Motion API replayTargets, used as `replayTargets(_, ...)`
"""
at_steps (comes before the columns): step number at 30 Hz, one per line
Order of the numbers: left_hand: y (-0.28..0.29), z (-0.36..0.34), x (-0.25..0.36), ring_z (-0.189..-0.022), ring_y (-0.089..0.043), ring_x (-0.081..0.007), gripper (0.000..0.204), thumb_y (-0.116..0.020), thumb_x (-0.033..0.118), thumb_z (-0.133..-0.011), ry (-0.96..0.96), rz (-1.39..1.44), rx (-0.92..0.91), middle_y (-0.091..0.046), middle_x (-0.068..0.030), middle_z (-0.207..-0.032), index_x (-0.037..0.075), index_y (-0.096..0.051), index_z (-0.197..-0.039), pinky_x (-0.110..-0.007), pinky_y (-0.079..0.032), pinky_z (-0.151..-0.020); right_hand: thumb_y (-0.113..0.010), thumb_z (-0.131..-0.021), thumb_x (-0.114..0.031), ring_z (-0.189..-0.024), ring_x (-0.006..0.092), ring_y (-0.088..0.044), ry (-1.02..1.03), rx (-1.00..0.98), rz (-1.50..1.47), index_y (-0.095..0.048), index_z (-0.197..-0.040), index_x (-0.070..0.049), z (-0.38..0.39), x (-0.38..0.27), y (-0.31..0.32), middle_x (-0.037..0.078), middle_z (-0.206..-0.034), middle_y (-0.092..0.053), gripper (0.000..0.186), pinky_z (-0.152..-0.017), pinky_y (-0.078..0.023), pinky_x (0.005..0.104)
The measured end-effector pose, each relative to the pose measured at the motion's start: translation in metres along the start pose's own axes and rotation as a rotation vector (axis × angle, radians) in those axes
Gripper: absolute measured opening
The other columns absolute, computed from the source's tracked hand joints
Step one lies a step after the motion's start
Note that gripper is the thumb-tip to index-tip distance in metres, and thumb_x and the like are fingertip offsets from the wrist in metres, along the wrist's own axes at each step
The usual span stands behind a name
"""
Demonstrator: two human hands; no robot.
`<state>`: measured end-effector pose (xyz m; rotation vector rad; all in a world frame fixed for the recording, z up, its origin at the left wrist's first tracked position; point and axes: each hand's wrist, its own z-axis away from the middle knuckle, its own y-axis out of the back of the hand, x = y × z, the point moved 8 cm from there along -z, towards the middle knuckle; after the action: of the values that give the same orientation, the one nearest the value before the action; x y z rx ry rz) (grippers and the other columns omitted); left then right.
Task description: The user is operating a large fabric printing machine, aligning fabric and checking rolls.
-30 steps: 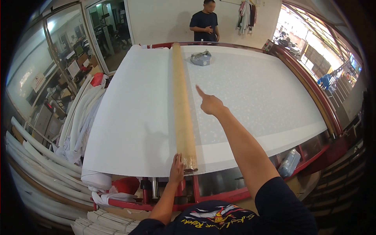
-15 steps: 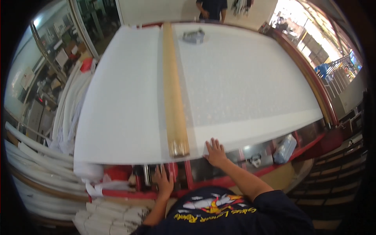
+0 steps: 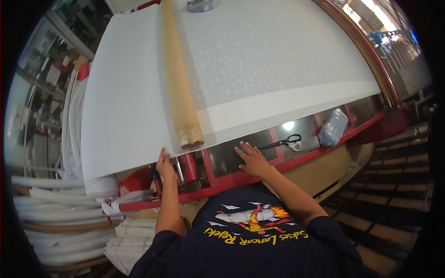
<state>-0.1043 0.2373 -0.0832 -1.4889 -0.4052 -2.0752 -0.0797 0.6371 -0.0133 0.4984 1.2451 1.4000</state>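
A large white fabric sheet [image 3: 123, 116] covers the red-framed table, its front edge running along the near side. My left hand [image 3: 166, 169] is at this edge, left of the roll's near end, its visible fingers stretched out and touching the fabric. Part of that hand's grip is hidden. My right hand [image 3: 254, 162] lies open, fingers spread, on a dark glossy panel [image 3: 225, 160] just in front of the fabric. On top of the sheet rests a long tan roll [image 3: 178, 83], its near end wrapped in clear film. Black-handled scissors [image 3: 291, 140] lie right of my right hand.
Right of the scissors sits a plastic-wrapped grey-blue bundle [image 3: 333, 127]; another wrapped bundle [image 3: 200, 5] is farther back on the fabric. A red rail [image 3: 296, 160] borders the table front. Long white rolls [image 3: 51, 222] are stacked at the left, dark slatted racks [image 3: 389, 199] at the right.
The view has tilted down and shifted. My left hand has moved up from the red frame to the fabric's edge. My right hand has slid off the fabric onto the dark panel.
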Motion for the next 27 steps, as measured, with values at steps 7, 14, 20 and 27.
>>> replayTargets(7,0.009,0.011,-0.016,-0.097,-0.061,-0.0145,0.045,-0.054,-0.001,-0.101,0.070,0.106,0.058,-0.062,-0.0077,-0.124,0.001,-0.054,-0.146,-0.028,-0.054,-0.082,-0.070,-0.092,-0.037,-0.156,0.0353,-0.020,0.008,0.013,0.030,-0.027,-0.161,-0.016,0.003,-0.002,-0.005,0.016,-0.169,-0.018,0.084,-0.123,-0.024,0.0538)
replayTargets(14,0.009,0.007,-0.010,-0.079,-0.059,-0.0090,0.041,-0.056,0.007,-0.104,0.080,0.001,0.027,-0.065,-0.0024,-0.104,0.003,-0.055,-0.145,-0.022,-0.052,-0.070,-0.070,-0.092,-0.036,-0.157,0.0327,-0.016,0.011,-0.037,-0.008,-0.024,-0.163,-0.018,0.001,0.000,-0.001,0.014,-0.171,-0.013,0.086,-0.124,-0.022,0.0531)
replayTargets(20,-0.012,0.002,0.001,-0.076,-0.058,-0.0096,0.042,-0.059,0.018,-0.104,0.110,0.064,-0.109,-0.066,-0.0018,-0.104,0.010,-0.057,-0.145,-0.025,-0.049,-0.067,-0.071,-0.092,-0.035,-0.157,0.0340,-0.017,-0.013,-0.029,-0.034,-0.025,-0.162,-0.018,0.000,0.001,0.001,0.014,-0.171,-0.015,0.086,-0.124,-0.023,0.0534)
replayTargets(27,-0.002,0.002,0.004,-0.087,-0.064,-0.0113,0.039,-0.058,0.016,-0.104,0.067,-0.046,-0.054,-0.070,-0.0064,-0.117,0.009,-0.060,-0.143,-0.027,-0.052,-0.072,-0.072,-0.091,-0.035,-0.157,0.0343,-0.018,0.028,-0.049,-0.011,-0.026,-0.162,-0.019,-0.005,-0.004,-0.004,0.014,-0.170,-0.017,0.086,-0.123,-0.024,0.0537)
